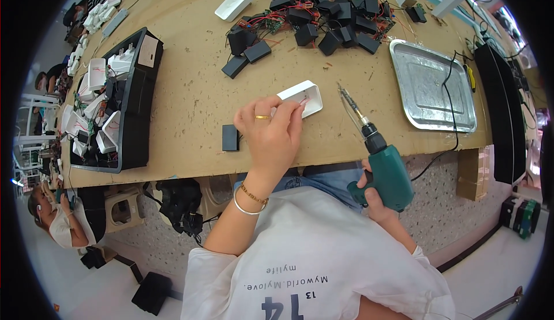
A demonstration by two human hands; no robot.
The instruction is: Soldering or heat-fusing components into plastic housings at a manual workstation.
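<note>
My left hand [270, 128] reaches over a small white plastic case [312, 93]. Its thumb and forefinger are pinched together inside the case, at a thin red wire [306, 97]; the exact grip is partly hidden by the fingers. Just left of this hand, a black rectangular block [230, 138] lies on the cardboard surface. In my right hand [374, 196] is a green soldering gun [390, 173], gripped by its handle. Its metal tip points up and away over the table, to the right of the case and apart from it.
A pile of black blocks with circuit boards and red wires [323, 14] lies at the far side. Near it is another white case [234, 4]. A black crate [151, 72] of white cases stands left, a metal tray [435, 89] right, crossed by a black cord [450, 78].
</note>
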